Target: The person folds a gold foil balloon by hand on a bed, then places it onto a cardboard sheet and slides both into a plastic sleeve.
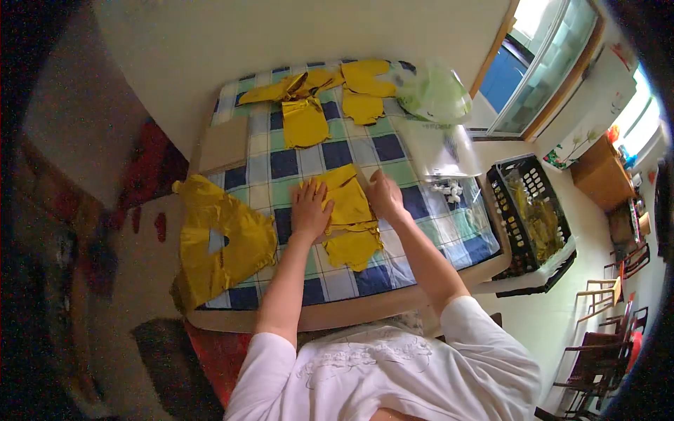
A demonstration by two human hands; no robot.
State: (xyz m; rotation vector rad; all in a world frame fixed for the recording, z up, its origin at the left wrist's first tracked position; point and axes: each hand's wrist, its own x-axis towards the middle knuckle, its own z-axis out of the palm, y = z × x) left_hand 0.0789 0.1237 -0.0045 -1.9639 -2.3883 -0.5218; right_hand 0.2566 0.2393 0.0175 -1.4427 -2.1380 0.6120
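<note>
Under the left hand (311, 208), fingers slightly spread, flat: gold foil piece (349, 203). Right hand (385, 196) curled at its right edge; grip, can't tell. Room on cloth (270, 165) between left fingers and cardboard (223, 145). One crate (498, 189) far right of fingers; foil (306, 124) beyond fingertips overlaps, uncountable.

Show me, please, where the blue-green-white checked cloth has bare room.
The cloth looks bare beside the right forearm, towards the corner, and between the flat brown cardboard and left hand. Its far side is crowded with shiny yellow foil pieces and clear plastic sheeting.
</note>
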